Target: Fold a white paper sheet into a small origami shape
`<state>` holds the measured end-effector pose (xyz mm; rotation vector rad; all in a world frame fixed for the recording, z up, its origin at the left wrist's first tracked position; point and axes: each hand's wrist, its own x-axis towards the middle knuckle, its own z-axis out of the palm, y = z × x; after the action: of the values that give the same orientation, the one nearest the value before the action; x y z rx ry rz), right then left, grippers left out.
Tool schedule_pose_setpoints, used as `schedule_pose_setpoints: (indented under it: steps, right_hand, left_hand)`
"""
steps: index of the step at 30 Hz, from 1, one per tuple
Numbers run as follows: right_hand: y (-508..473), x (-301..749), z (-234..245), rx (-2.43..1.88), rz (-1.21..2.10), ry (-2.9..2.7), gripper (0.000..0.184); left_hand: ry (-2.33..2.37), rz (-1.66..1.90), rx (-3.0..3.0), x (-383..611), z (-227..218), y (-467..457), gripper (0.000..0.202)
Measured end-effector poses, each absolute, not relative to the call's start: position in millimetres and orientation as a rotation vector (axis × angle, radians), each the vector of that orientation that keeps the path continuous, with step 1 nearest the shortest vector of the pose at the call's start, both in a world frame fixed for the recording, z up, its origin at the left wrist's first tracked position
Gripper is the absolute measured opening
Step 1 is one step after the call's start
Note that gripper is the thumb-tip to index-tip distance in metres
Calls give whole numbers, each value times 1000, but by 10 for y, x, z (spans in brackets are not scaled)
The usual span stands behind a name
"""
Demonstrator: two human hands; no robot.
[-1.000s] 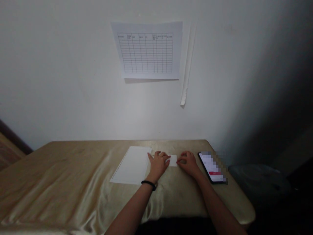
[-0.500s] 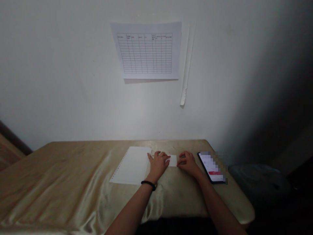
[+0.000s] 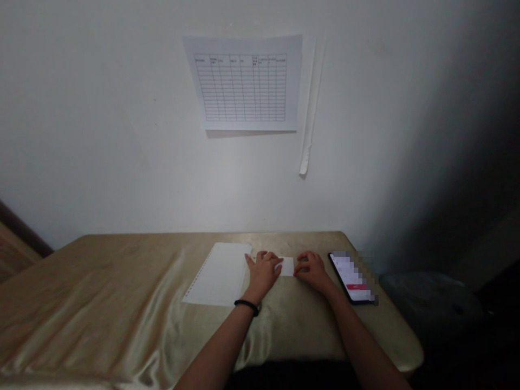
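Note:
A small white piece of paper (image 3: 287, 266) lies flat on the table between my hands. My left hand (image 3: 263, 271), with a black band at the wrist, rests over its left part, fingers spread and pressing down. At the paper's right edge is my right hand (image 3: 312, 271), its fingers curved and apart, the tips touching or just beside the edge. Left of my left hand lies a larger white loose-leaf sheet (image 3: 219, 273) with punched holes along its left side; the left thumb reaches over its right edge.
A phone (image 3: 351, 279) with a lit screen lies right of my right hand. A shiny gold cloth (image 3: 122, 303) with folds covers the table. Behind it stands a wall bearing a printed table sheet (image 3: 247, 86) and a hanging white strip (image 3: 311, 114).

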<state>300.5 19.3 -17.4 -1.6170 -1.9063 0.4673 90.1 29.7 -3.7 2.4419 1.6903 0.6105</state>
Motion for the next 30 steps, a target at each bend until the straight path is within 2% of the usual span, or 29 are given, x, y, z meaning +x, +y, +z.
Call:
schedule_pose_setpoints:
  steps: [27,30]
  right_hand:
    - [175,3016,-172,-1574,450,-1968,10]
    - [214,3045,-201,-1506,448,-1919,18]
  left_hand:
    - [1698,603,2448,897,-67,315,27]
    - [1665,569,2440,868,-70,326,32]
